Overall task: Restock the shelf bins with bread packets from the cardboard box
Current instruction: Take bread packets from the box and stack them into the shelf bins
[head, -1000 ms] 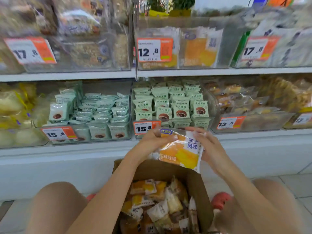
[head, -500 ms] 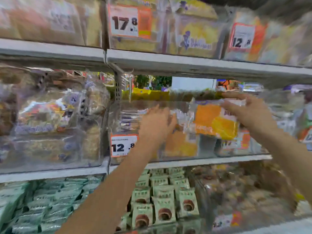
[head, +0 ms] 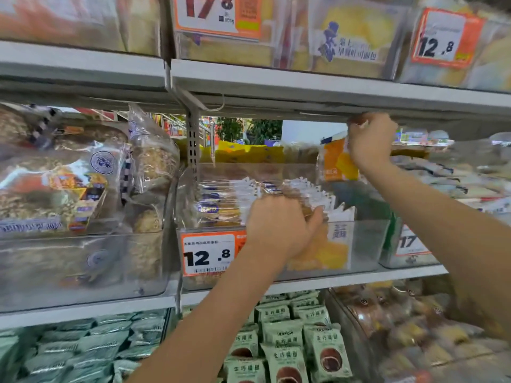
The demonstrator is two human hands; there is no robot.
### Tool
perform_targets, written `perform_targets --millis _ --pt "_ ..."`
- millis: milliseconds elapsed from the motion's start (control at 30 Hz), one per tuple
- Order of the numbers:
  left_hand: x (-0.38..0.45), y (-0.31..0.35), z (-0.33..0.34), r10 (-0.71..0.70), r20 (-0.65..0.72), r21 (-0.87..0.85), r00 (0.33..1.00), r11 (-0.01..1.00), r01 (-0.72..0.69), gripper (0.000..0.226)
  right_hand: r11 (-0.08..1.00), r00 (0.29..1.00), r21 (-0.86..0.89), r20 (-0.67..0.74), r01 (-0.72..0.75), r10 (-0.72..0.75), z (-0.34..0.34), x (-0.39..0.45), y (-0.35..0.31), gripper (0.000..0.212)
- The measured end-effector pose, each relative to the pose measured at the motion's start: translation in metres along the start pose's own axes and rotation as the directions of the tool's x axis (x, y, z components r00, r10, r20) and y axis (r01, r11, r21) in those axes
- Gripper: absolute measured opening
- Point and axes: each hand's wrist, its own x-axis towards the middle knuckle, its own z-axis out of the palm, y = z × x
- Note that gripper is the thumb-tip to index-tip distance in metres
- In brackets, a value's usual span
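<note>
Right hand [head: 369, 142] pinches an orange bread packet [head: 336, 161] at one o'clock; left hand [head: 279, 226] grips packets [head: 304, 194] in the clear bin [head: 365, 244] tagged "12.8" [head: 208, 254].

Both forearms are bare up to the frame's edge, with no sleeve showing, and the left hand [head: 279, 228] and right hand [head: 369, 143] are bare, ungloved.

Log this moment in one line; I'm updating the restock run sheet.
right hand: holds orange-and-yellow bread packet above clear plastic shelf bin | left hand: grips packets inside bin | step: placing, packet not released
</note>
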Motion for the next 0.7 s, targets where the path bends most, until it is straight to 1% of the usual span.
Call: perform_targets --millis 67,133,167,200,233,267,333,367,400,467,600,667,700 --pt "-0.001 -0.001 0.000 0.008 0.010 -0.004 1.000 1.000 -0.008 0.065 0.996 0.997 -0.067 0.042 0.061 -0.058 0.020 -0.003 -0.002 0.024" --pt "-0.002 -0.002 0.000 0.028 0.003 -0.010 1.000 1.000 -0.028 0.066 0.988 0.988 -0.122 0.127 0.099 -0.084 0.040 -0.007 0.005 0.025" --pt "-0.001 -0.003 0.001 0.038 -0.004 -0.016 0.999 0.999 -0.039 0.066 0.984 0.980 -0.146 0.186 0.099 -0.071 0.048 -0.010 0.011 0.024" --pt "-0.001 -0.003 0.002 0.050 -0.010 -0.022 0.999 0.999 -0.050 0.066 0.982 0.965 -0.171 0.261 0.074 -0.027 0.054 -0.014 0.017 0.022" --pt "-0.001 -0.003 0.003 0.060 -0.018 -0.025 0.998 0.998 -0.061 0.066 0.977 0.940 -0.206 0.341 0.052 0.022 0.059 -0.018 0.023 0.019" --pt "-0.001 -0.003 0.003 0.069 -0.028 -0.028 0.997 0.997 -0.070 0.066 0.970 0.899 -0.241 0.433 0.038 0.073 0.063 -0.021 0.029 0.017" --pt "-0.001 -0.002 0.004 0.077 -0.048 -0.025 0.996 0.997 -0.079 0.066 0.948 0.775 -0.314 0.612 0.058 0.156 0.066 -0.023 0.036 0.021" --pt "-0.001 -0.003 0.004 0.076 -0.055 -0.022 0.996 0.997 -0.078 0.065 0.932 0.735 -0.355 0.651 0.076 0.189 0.065 -0.023 0.037 0.025" --pt "-0.001 -0.002 0.004 0.073 -0.063 -0.022 0.995 0.997 -0.074 0.065 0.924 0.718 -0.374 0.664 0.076 0.210 0.064 -0.022 0.037 0.027" --pt "-0.001 -0.002 0.004 0.066 -0.080 -0.026 0.995 0.997 -0.068 0.064 0.929 0.706 -0.370 0.665 0.029 0.243 0.063 -0.020 0.036 0.031" --pt "-0.002 -0.002 0.003 0.072 -0.101 -0.043 0.992 0.996 -0.077 0.063 0.881 0.640 -0.473 0.682 0.018 0.353 0.065 -0.020 0.023 0.039" --pt "-0.001 -0.001 0.004 0.070 -0.102 -0.043 0.992 0.996 -0.075 0.063 0.894 0.607 -0.446 0.701 -0.037 0.374 0.064 -0.015 0.022 0.041" --pt "0.000 -0.001 0.005 0.072 -0.097 -0.041 0.993 0.996 -0.076 0.063 0.907 0.587 -0.411 0.713 -0.095 0.384 0.062 -0.013 0.023 0.039"
